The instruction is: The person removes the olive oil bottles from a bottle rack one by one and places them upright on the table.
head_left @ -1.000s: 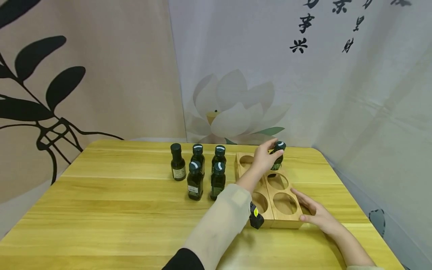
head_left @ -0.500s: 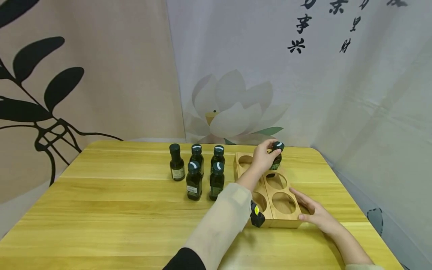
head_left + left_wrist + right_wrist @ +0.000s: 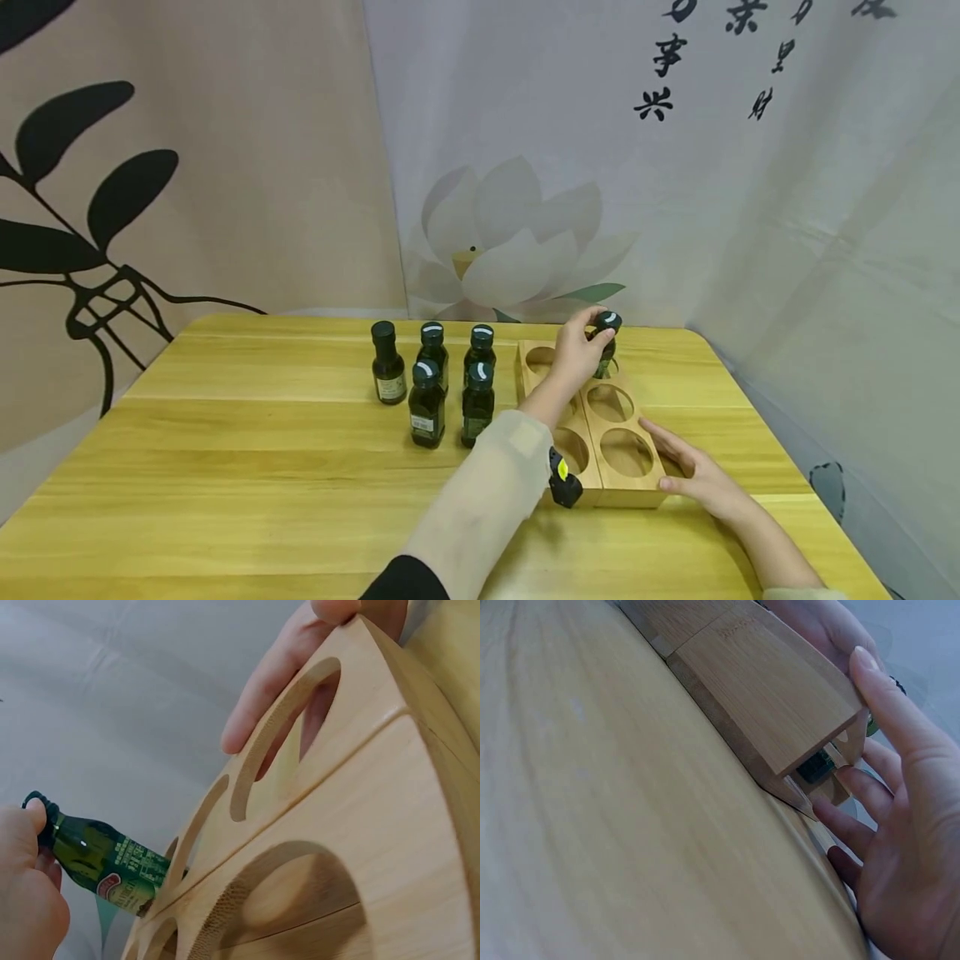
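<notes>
My left hand (image 3: 573,357) pinches a small dark green glass bottle (image 3: 105,859) by its black cap. The bottle's lower end is at the far right hole of a wooden bottle rack (image 3: 632,498); in the left wrist view it leans against the hole's edge, and its base is hidden. Round the near right corner of the rack, my right hand (image 3: 701,479) holds on, thumb at the front edge and fingers along the right side. The rack's other visible holes have no bottle in them. A dark part of a bottle shows inside the rack in the right wrist view.
Left of the rack, several dark bottles stand upright on the wooden table (image 3: 225,467), among them a front bottle (image 3: 427,412), another front bottle (image 3: 477,412) and a slimmer one (image 3: 388,367). A printed curtain (image 3: 300,167) hangs behind the table.
The head view has drifted slightly. My left hand and the bottle have shifted a little left relative to the rack, the pinch unchanged. My right hand stays at the rack's corner.
</notes>
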The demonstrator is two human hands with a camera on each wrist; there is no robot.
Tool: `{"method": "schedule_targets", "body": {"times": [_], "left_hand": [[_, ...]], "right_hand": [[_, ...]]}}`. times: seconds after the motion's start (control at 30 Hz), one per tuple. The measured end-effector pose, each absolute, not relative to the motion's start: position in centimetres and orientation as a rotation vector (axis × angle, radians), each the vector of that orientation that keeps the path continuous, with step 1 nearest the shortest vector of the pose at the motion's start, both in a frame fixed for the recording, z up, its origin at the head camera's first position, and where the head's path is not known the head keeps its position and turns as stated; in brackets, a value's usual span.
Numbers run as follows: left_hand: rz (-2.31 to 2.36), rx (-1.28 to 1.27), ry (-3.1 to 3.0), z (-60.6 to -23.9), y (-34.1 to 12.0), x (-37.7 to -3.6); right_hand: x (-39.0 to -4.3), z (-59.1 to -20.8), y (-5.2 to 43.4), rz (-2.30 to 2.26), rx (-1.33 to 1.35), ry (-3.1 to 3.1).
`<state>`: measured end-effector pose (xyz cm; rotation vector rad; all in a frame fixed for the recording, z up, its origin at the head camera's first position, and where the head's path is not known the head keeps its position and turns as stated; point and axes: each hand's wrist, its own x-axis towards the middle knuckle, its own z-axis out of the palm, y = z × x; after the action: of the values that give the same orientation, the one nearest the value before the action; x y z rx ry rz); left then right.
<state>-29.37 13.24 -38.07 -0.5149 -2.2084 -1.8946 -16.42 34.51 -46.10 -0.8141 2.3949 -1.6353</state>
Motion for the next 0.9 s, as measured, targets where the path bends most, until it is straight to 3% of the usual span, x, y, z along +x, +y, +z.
{"method": "schedule_targets", "body": {"times": [0.9], "left_hand": [[-1.781,-0.664,-2.046,-32.3,12.4,-28.4]], "right_hand": [[-16.6,-46.5,34.9,-1.601,-0.788,2.426]]}}
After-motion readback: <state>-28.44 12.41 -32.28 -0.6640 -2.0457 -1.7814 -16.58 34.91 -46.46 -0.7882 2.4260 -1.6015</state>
